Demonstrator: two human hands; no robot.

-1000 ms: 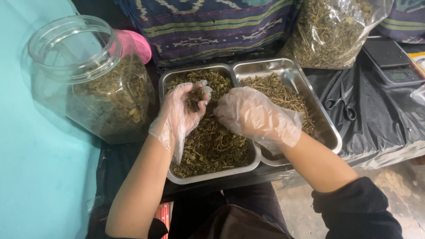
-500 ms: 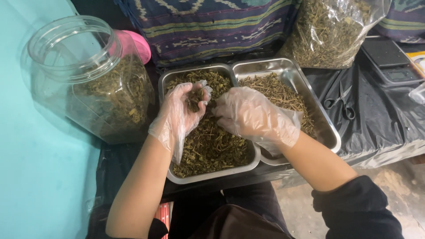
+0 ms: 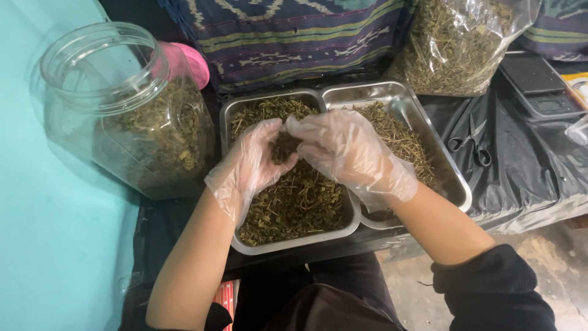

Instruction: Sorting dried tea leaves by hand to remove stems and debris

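Both my hands wear thin clear plastic gloves. My left hand (image 3: 248, 167) is cupped over the left steel tray (image 3: 294, 242) and holds a clump of dried green herb (image 3: 283, 147). My right hand (image 3: 352, 153) reaches across from the right, its fingertips pinching into that same clump. The left tray is full of chopped dried herb (image 3: 294, 202). The right steel tray (image 3: 456, 184) beside it holds longer dried stems, partly hidden by my right wrist.
A large clear plastic jar (image 3: 122, 110) partly filled with dried herb stands at left, a pink lid (image 3: 187, 61) behind it. A clear bag of herb (image 3: 459, 43) leans at the back right. Scissors (image 3: 471, 144) and a black scale (image 3: 542, 86) lie on black sheeting.
My right hand has moved left, closing on the clump in my left hand. My left hand has stayed over the left tray.
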